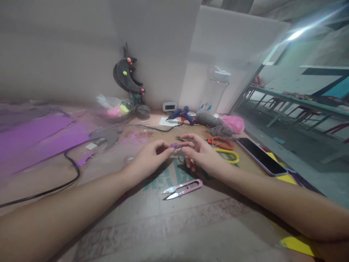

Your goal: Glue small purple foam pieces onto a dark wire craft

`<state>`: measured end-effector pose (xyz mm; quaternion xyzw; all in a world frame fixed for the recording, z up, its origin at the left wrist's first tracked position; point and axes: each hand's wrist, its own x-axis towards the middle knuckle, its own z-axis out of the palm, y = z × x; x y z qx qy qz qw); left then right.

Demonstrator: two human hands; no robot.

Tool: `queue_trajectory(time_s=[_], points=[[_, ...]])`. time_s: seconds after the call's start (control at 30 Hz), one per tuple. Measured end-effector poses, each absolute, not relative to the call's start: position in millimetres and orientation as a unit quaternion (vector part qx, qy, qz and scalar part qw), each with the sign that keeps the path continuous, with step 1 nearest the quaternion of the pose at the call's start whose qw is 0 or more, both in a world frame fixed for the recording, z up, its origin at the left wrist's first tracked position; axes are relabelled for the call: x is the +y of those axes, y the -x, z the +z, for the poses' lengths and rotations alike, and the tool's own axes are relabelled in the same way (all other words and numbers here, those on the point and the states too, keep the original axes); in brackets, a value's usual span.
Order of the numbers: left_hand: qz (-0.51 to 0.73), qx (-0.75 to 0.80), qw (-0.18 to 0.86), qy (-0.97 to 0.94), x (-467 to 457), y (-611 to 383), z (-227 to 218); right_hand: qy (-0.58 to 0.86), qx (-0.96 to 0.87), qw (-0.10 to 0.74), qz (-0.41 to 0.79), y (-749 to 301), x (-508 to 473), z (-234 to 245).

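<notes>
A small purple piece [174,145], like foam or felt, is pinched between the thumb and forefinger of my left hand [152,154]. My right hand [203,153] meets it from the other side, its fingers curled and a fingertip close against the piece. Whatever the right thumb and finger hold is too small to make out. Nearer to me, pink-handled thread snips [183,189] lie on the cardboard, blades pointing left. Scissors with yellow handles [231,156] and pliers with orange handles [222,143] rest beside and behind my right hand.
A blue glue gun [182,115], grey yarn [215,123] and a clear bottle [214,92] stand at the back. A dark crescent ornament [127,76] is by the wall. Purple sheets [40,140] and a black cord [73,160] lie left, a phone [260,155] right.
</notes>
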<state>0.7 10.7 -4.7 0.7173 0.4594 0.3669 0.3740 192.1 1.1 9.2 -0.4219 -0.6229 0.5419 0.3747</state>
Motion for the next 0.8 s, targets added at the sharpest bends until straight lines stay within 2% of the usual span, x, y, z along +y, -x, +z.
queue_trajectory(time_s=[0.27,0.53,0.8], points=[[0.366,0.467,0.365,-0.718,7,-1,0,0.407,-0.678,0.416,0.449,-193,2,-1],[0.372,0.439,0.358,-0.735,8,1,-5,0.42,-0.652,0.386,0.5,-190,8,-3],[0.37,0.43,0.36,-0.741,6,-1,-4,0.439,-0.65,0.396,0.477,-189,8,-4]])
